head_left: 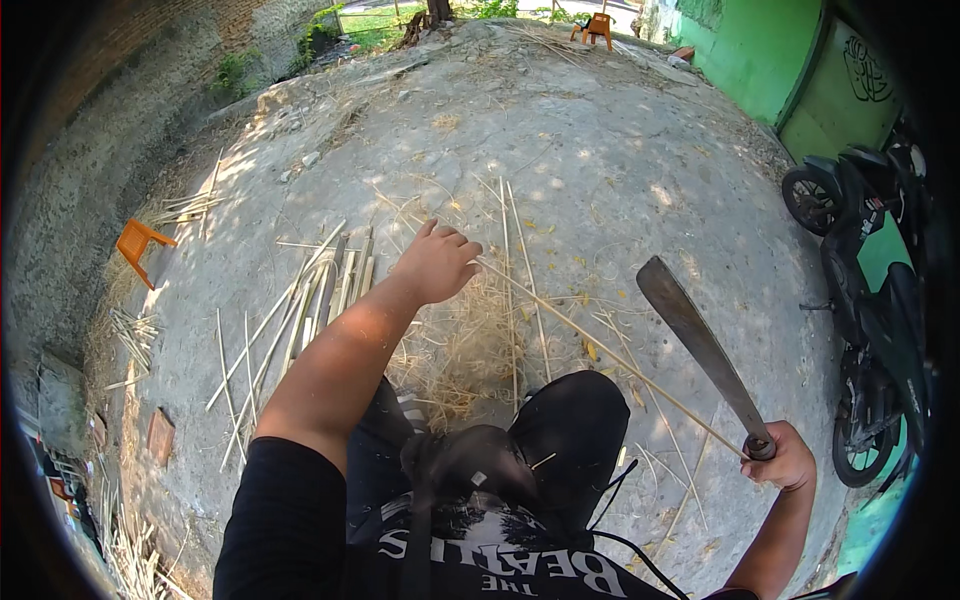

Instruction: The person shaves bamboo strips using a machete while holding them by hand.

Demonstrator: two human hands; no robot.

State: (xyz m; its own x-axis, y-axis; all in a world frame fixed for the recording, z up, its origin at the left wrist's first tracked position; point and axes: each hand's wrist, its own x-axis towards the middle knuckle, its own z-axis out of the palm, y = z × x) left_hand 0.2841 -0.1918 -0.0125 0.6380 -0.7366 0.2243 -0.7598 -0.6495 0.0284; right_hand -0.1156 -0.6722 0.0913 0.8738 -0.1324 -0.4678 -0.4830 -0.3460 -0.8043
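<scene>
A long, thin bamboo strip [605,345] runs slantwise in front of me between my two hands. My left hand [438,262], stretched out ahead, is closed around its far part; a short length seems to pass beyond the fingers. At the right, my right hand [782,456] grips a machete [700,345] by its handle, with the broad dark blade pointing up and away. The near end of the strip meets the right hand's fingers beside the handle; whether they pinch it too is hidden. Below the strip lies a heap of pale shavings [470,345] between my knees.
Split bamboo pieces [345,275] lie in a bundle left of the shavings, with loose strips [527,270] ahead. An orange plastic chair [140,245] stands at the left, another chair [597,28] far ahead. Motorcycles [865,300] are parked along the right by a green wall [745,50].
</scene>
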